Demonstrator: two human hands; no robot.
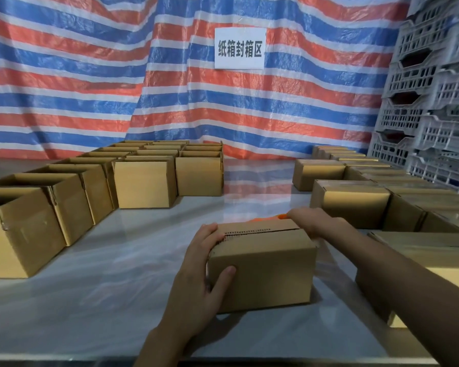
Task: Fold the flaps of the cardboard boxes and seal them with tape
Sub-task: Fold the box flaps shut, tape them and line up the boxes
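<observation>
Centre of the worktop (117, 260): one small cardboard box (263, 268), flaps already folded flat, top seam (260, 231) closed but bare, no tape visible on it. Left grip (204, 274) clamps the box's left end, fingers curled over the top edge and thumb on the front face, steadying it. Right grip (313, 221) reaches across to the far right top corner; its fingertips are hidden behind the box, so whether they are closed on anything cannot be told. An orange object (265, 219) peeks out just behind the box by those fingertips, probably a tape dispenser, but too little of it shows to be sure. Progress, judged from the layout: folding is done on this box and taping is not yet done. Open boxes (32, 229) stand in rows on the left with their flaps not folded down, so that batch looks untouched. Closed boxes (355, 202) are packed together on the right with glossy strips on top, likely the sealed ones. Roughly half the stock seems left to do. Behind hangs a red, white and blue striped tarp (90, 75) with a white paper sign (240, 48) on it; grey plastic crates (421, 102) are stacked far right.
</observation>
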